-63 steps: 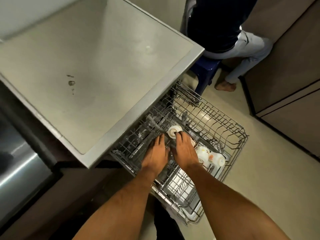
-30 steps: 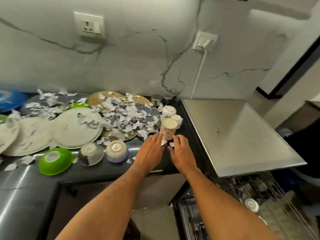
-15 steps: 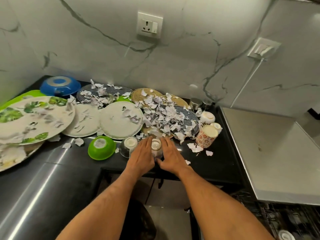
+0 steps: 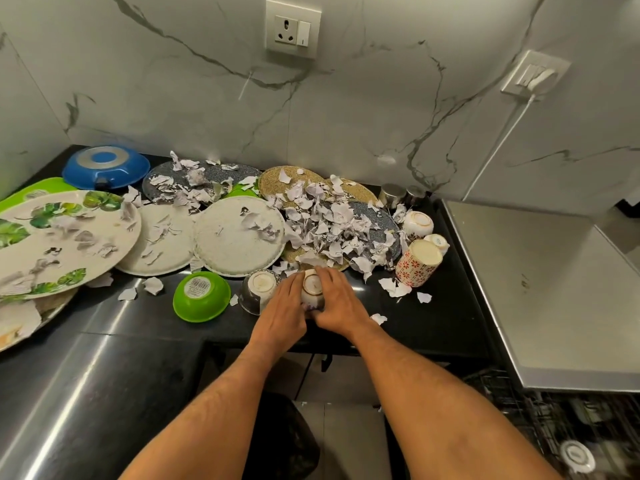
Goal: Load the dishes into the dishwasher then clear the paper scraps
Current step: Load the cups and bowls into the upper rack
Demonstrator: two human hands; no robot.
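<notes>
On the desk (image 4: 433, 327), both the left hand (image 4: 284, 313) and right hand (image 4: 341, 303) grasping one upside-down small bowl (image 4: 312, 287). Dish-loading step. Next: lifting it straight up, over to the dishwasher rack (image 4: 554, 420).

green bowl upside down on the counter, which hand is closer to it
Left. The left hand is just right of the green bowl, with a clear bowl between them. The right hand is farther right, beyond the small white bowl both hands hold.
</notes>
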